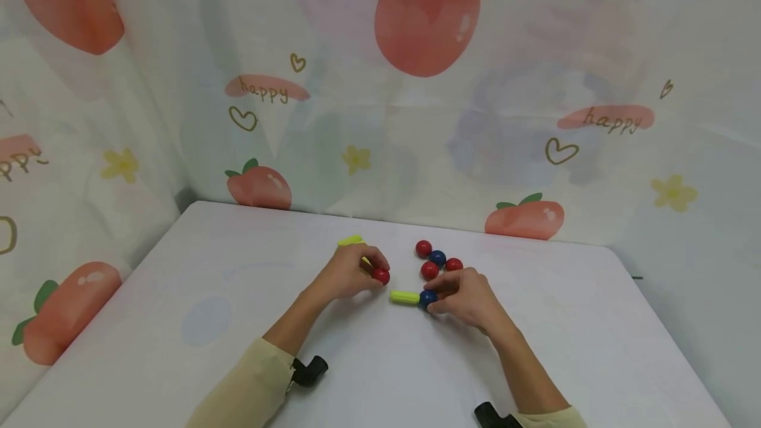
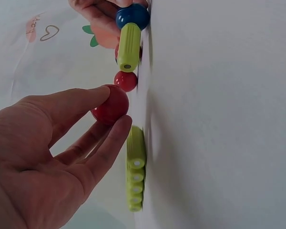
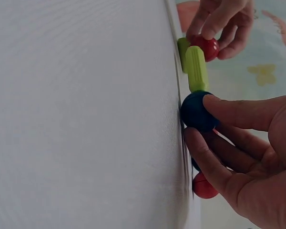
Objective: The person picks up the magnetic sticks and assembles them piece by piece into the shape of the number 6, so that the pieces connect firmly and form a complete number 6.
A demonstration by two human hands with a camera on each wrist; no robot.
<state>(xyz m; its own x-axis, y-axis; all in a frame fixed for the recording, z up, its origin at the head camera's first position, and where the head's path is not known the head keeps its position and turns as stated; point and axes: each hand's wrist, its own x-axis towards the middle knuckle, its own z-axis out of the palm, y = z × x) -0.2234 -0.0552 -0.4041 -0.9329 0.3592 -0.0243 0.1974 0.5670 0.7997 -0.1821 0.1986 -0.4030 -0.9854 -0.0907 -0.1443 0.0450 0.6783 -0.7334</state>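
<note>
My left hand (image 1: 349, 272) pinches a red ball (image 2: 110, 106) between thumb and fingers, low over the white table. Across from it, my right hand (image 1: 471, 297) holds a blue ball (image 3: 199, 111) by thumb and fingertips. A yellow-green ribbed rod (image 1: 405, 297) joins the blue ball and points left towards the red one; a gap separates the rod's free end from the red ball. Behind my left hand lie several more yellow-green rods (image 2: 136, 152), side by side and partly hidden in the head view.
Past my right hand, a loose group holds a far red ball (image 1: 423, 248), a blue ball (image 1: 437, 258), a near red ball (image 1: 430, 271) and another red ball (image 1: 454, 264). A printed cloth wall (image 1: 404, 157) rises along the back edge of the table (image 1: 143, 349).
</note>
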